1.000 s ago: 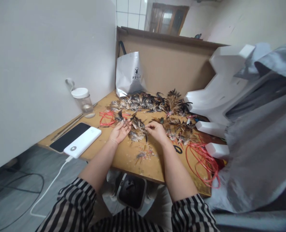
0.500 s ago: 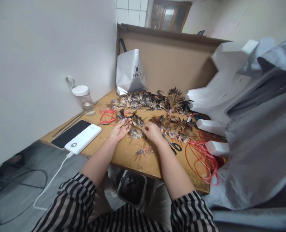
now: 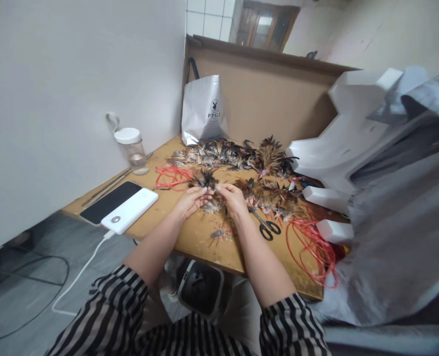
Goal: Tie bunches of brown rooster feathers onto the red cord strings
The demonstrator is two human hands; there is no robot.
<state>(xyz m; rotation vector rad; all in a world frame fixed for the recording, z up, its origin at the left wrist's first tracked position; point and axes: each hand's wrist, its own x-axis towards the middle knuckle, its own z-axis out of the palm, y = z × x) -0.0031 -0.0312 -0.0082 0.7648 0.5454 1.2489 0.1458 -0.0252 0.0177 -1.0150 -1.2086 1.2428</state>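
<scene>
My left hand (image 3: 196, 200) pinches a small bunch of dark brown feathers (image 3: 203, 179) by its base, the tips pointing away from me. Close beside it, my right hand (image 3: 232, 198) has thumb and forefinger pressed together at the bunch's right side; what lies between those fingers is too small to make out. Under and between the hands are loose feathers (image 3: 212, 205) on the wooden table. To the right lies a row of brown feather bunches (image 3: 274, 195), tied with red at their bases. A longer row of feather bunches (image 3: 219, 152) runs behind.
Black-handled scissors (image 3: 267, 228) and a tangle of red string (image 3: 312, 247) lie right of my forearm. More red string (image 3: 171, 176), a phone (image 3: 111, 201), a white power bank (image 3: 130, 211) and a lidded jar (image 3: 132, 148) are left. A silver bag (image 3: 202, 116) stands behind; a bin (image 3: 200, 289) sits below.
My hands have come closer together. The dark feather bunch now stands up at my left fingertips, and my left palm, more open before, has closed in.
</scene>
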